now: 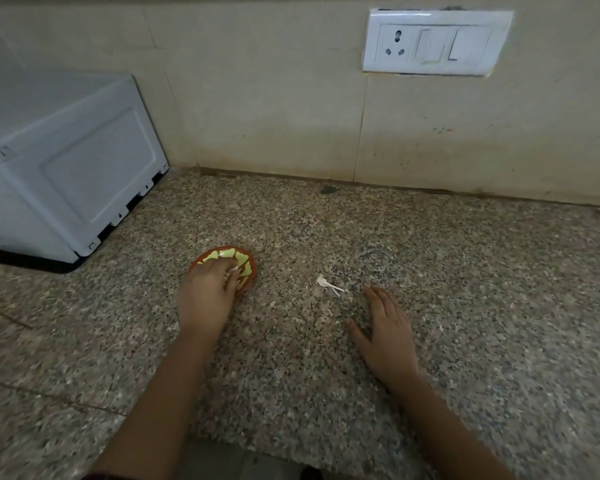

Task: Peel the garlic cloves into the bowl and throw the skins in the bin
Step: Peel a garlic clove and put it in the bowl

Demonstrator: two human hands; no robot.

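We note both forearms bare, entering from the bottom edge. Left forearm (160, 403) runs up and slightly right. Left hand (207, 296) is back-up, wrist near straight, fingers (222, 271) curled downward at the tips and bunched. We cannot tell whether they pinch anything. Right forearm (447, 427) angles up and to the left. Right hand (387, 336) is palm-down and flat, its four fingers straight, close together and pointing away, thumb (357, 330) spread toward the left hand. The hands are well apart.
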